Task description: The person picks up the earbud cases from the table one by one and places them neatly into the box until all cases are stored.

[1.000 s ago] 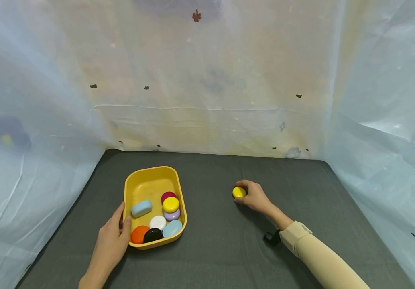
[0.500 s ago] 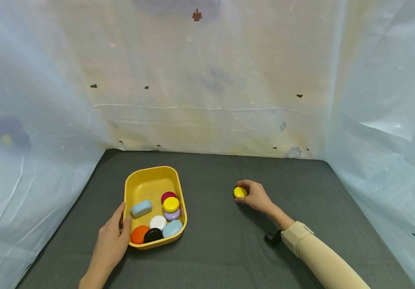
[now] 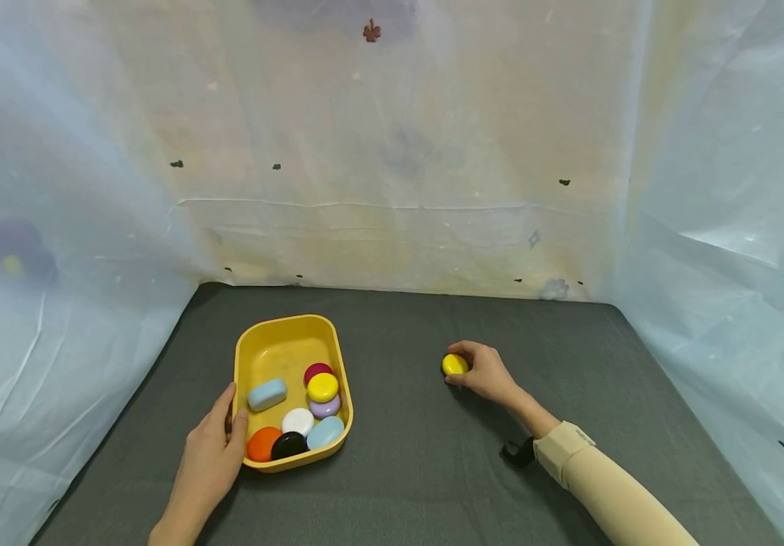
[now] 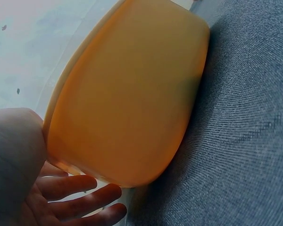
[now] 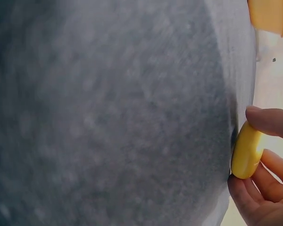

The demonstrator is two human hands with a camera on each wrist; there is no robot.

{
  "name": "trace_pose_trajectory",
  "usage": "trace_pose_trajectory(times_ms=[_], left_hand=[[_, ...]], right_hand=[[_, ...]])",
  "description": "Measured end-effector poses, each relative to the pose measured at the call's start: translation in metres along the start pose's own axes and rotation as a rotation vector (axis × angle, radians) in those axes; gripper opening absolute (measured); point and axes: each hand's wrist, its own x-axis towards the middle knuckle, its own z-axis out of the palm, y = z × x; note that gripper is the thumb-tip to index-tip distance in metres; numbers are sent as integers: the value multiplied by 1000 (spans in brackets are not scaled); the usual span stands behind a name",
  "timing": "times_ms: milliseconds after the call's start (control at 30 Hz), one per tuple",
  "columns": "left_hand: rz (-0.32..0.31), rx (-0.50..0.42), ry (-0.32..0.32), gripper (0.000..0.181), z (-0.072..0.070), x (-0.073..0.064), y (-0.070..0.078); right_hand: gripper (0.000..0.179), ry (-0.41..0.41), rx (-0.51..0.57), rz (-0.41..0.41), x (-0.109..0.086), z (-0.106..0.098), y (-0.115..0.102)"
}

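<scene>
In the head view, my left hand (image 3: 206,451) rests against the left side of a yellow plastic tray (image 3: 286,326). The left wrist view shows its fingers (image 4: 87,203) loosely extended by the tray's corner. Glossy, rounded pieces lie in the tray: a blue block (image 3: 267,395), a crimson piece (image 3: 315,371), a yellow disc (image 3: 323,387), a purple piece (image 3: 324,406), and orange, white, black and light blue ones. Right of it, my right hand (image 3: 487,373) pinches another yellow disc (image 5: 246,151) between thumb and fingers, on or just above the cloth.
Dark grey cloth (image 3: 399,470) covers the table. Pale plastic sheeting (image 3: 392,152) with small leaf prints hangs at the back and both sides. A black strap piece (image 3: 518,453) hangs by the right sleeve cuff (image 3: 562,451).
My right hand, pinching the yellow disc, has shifted very slightly to the right. The left hand and the tray look unmoved.
</scene>
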Motion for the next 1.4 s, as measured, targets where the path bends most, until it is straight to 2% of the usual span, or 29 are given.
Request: trace_pose_trajectory(times_ms=[233, 467, 733, 1100, 1200, 1400], left_hand=[[-5, 4, -6, 59, -1, 0, 1], [-11, 8, -13, 59, 0, 0, 0], [-16, 16, -21, 60, 0, 0, 1], [4, 14, -3, 59, 1, 1, -2], [-3, 9, -11, 60, 1, 0, -3], [-8, 6, -21, 60, 0, 0, -3]], right_hand=[[51, 16, 28, 4, -2, 3, -10], [52, -15, 83, 16, -7, 8, -28], [51, -45, 155, -34, -12, 14, -44], [51, -40, 242, -53, -14, 29, -55], [49, -41, 261, -59, -16, 33, -68], [44, -48, 308, -112, -25, 29, -108]])
